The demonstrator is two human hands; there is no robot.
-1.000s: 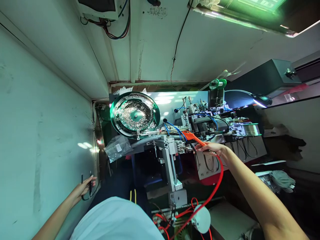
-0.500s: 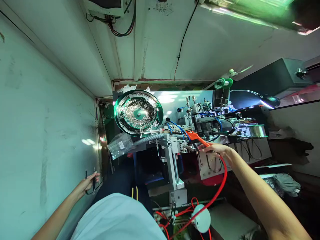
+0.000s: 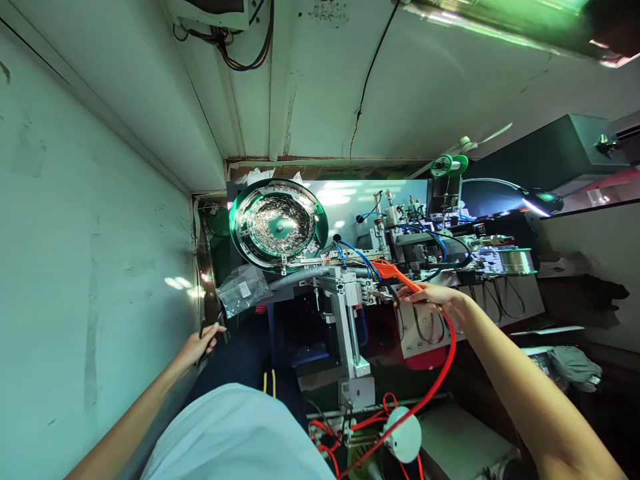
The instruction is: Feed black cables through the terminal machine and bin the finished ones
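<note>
My right hand (image 3: 433,297) is wrapped round the handle of an orange air blow gun (image 3: 387,270), whose nozzle end points at the machine's front. A red hose (image 3: 447,363) runs from its rear down past my body. Low on the left, beside the wall, my left hand (image 3: 203,343) is closed on a dark, thin tool (image 3: 201,360); its kind is mostly hidden by the fingers. Just above that hand, a clear plastic bag (image 3: 243,291) with a white label hangs at the table edge. Behind it stands a round feeder bowl (image 3: 279,227) full of small shiny parts.
A grey metal upright (image 3: 350,333) rises in front of me, with a corrugated hose (image 3: 300,275) crossing above it. A wire spool (image 3: 517,261) and a lit lamp (image 3: 537,205) are at the right. The wall (image 3: 100,280) is close on my left.
My left hand has moved up and to the right with the dark tool, nearer the plastic bag. My right hand and the air blow gun have stayed nearly in place.
</note>
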